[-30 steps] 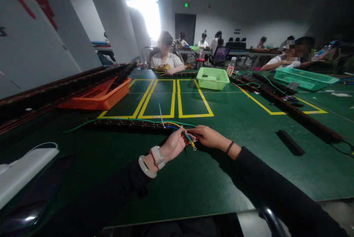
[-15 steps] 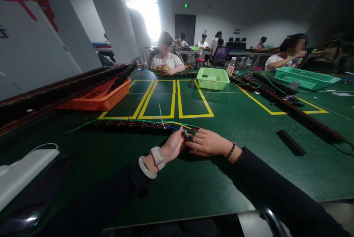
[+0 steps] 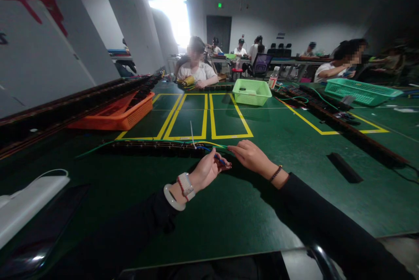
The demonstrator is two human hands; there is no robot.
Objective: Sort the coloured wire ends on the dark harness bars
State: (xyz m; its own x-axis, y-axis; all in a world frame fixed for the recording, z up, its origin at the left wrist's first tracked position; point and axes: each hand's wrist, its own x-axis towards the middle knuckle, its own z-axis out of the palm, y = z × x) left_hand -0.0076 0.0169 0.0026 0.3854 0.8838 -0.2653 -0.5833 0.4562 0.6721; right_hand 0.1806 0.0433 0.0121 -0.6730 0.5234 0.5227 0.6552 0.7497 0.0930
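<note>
My left hand [image 3: 205,170] is half curled, palm up, with a blue wire [image 3: 218,158] running across its fingers and gripped there. To its right, my right hand [image 3: 253,156] pinches the end of a green wire [image 3: 221,146]; a yellow wire [image 3: 211,143] runs close beside it, and whether it is in the pinch too I cannot tell. These wires come out of the right end of a long black strip [image 3: 153,148] lying on the table. A white cable tie [image 3: 192,134] sticks up from that end. My left fingertips partly hide the blue wire's end.
An orange basket [image 3: 135,115] stands at the left, a light green basket [image 3: 252,99] further back, a teal basket [image 3: 363,93] at the right. A short black piece [image 3: 345,167] lies right of my hands. A phone [image 3: 46,223] lies front left. A person [image 3: 196,72] sits opposite.
My right hand has moved slightly up and away from my left hand, now pinching the green wire. The left hand has opened a little, and the blue wire shows across its fingers.
</note>
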